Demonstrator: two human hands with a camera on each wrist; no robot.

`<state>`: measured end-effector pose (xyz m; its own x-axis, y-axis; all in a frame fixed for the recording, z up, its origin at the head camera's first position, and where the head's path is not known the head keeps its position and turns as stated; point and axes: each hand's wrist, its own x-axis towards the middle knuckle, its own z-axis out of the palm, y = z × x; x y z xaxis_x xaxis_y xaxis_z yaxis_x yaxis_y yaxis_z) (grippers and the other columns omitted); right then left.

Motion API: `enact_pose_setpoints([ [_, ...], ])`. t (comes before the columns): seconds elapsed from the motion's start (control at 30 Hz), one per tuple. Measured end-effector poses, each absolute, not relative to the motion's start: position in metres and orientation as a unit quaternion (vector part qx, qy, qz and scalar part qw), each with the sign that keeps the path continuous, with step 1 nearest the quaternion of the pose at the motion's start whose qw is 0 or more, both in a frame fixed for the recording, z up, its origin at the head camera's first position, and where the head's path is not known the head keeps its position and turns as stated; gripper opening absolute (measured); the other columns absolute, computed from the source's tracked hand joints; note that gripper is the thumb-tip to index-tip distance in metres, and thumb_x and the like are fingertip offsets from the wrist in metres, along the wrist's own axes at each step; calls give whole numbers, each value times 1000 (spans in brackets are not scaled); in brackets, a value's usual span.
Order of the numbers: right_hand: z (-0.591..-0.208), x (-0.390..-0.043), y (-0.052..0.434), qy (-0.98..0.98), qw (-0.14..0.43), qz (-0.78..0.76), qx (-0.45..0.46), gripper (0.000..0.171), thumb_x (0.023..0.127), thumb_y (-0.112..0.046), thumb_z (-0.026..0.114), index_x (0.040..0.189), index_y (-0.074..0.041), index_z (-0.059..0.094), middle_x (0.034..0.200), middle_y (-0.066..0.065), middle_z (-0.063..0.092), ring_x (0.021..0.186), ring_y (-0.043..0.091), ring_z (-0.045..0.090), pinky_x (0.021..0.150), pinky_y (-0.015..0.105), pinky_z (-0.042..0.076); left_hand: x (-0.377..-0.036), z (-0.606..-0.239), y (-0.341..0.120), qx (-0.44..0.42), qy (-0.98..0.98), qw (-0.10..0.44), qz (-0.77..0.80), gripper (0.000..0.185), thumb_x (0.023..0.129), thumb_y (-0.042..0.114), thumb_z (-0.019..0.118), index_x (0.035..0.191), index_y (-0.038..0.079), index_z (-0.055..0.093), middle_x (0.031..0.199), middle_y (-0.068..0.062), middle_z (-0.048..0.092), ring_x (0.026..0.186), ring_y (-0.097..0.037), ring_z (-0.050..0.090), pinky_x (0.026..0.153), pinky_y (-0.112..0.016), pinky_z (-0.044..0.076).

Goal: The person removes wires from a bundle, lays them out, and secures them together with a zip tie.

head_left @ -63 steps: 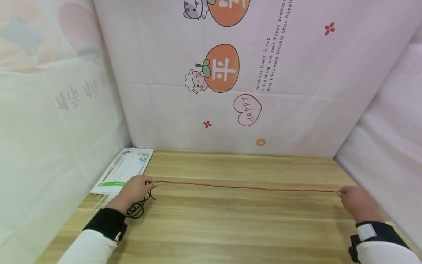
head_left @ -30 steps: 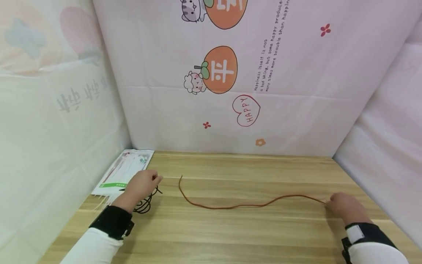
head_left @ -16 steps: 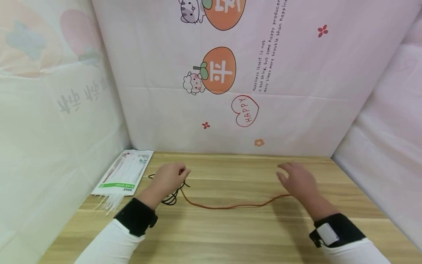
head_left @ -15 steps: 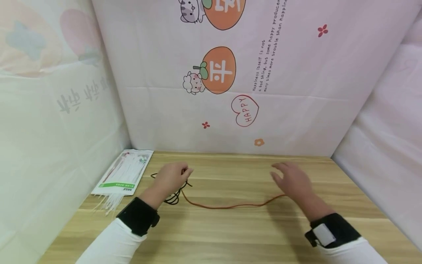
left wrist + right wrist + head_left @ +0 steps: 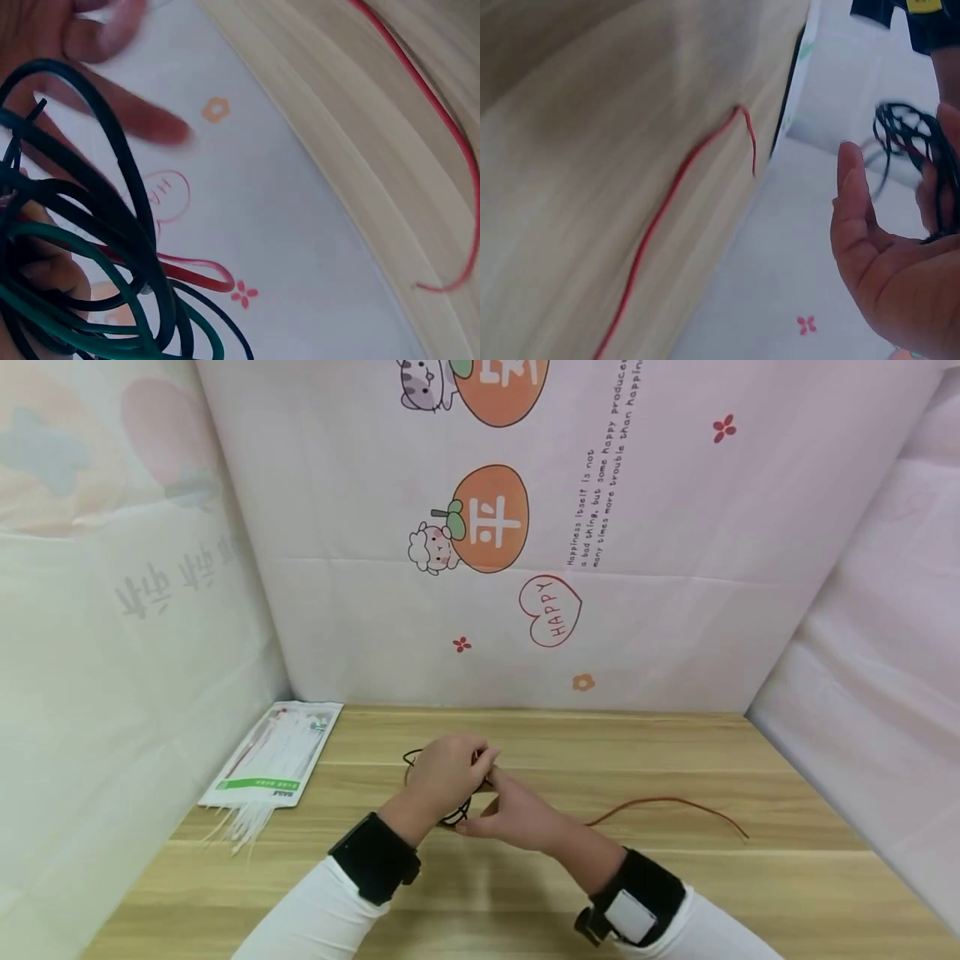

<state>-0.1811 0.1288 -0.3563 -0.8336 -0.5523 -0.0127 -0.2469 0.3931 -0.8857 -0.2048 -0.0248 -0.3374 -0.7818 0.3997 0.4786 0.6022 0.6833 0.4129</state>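
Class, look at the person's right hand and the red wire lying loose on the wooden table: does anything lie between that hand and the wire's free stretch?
Nothing visible does. The right hand is beside the left hand, which grips a bundle of dark wires. The red wire trails off to the right across bare table. The plastic packet lies far left.

The bench (image 5: 675, 893) is matt light wood (with visible grain), and the thin wires (image 5: 112, 247) look smooth, plastic-coated.

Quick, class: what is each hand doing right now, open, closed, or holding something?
Left hand: closed, gripping the bundle of dark wires.
Right hand: open, fingers straight, beside the bundle; holds nothing.
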Motion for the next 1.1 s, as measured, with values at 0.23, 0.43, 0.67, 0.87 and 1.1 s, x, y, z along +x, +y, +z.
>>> enact_pose_setpoints([
  [0.23, -362, -181, 112, 775, 163, -587, -170, 30, 95, -19, 60, 119, -1, 59, 103, 3, 65, 93, 16, 62, 80, 39, 53, -202, -338, -14, -283, -877, 214, -325, 28, 98, 25, 57, 72, 14, 57, 64, 3, 55, 59, -13, 56, 55, -24, 44],
  [0.43, -363, -181, 108, 773, 140, -599, -158, 24, 96, -14, 55, 109, 4, 64, 97, 7, 68, 88, 18, 65, 77, 40, 54, -205, -339, -15, -276, -869, 187, -365, 24, 99, 24, 56, 78, 13, 60, 76, 2, 55, 70, -14, 54, 64, -28, 46],
  [0.67, -368, -183, 107, 784, 113, -588, -164, 23, 97, -15, 55, 102, 3, 67, 91, 7, 69, 83, 16, 64, 76, 44, 54, -209, -343, -17, -288, -859, 182, -382, 20, 97, 26, 58, 93, 8, 66, 93, -4, 60, 86, -18, 57, 74, -34, 50],
  [0.87, -371, -187, 115, 806, 101, -557, -172, 25, 97, -17, 54, 110, 0, 67, 96, 7, 69, 85, 17, 63, 76, 47, 54, -208, -347, -28, -309, -866, 184, -348, 46, 90, 38, 67, 123, 7, 60, 120, -11, 59, 110, -28, 56, 87, -45, 49],
  [1.1, -368, -187, 130, 807, 135, -547, -177, 27, 97, -19, 58, 109, 3, 67, 93, 7, 68, 85, 16, 62, 74, 39, 55, -206, -356, -45, -338, -875, 143, -316, 108, 62, 50, 86, 150, 18, 32, 135, -11, 50, 118, -28, 52, 89, -49, 48],
])
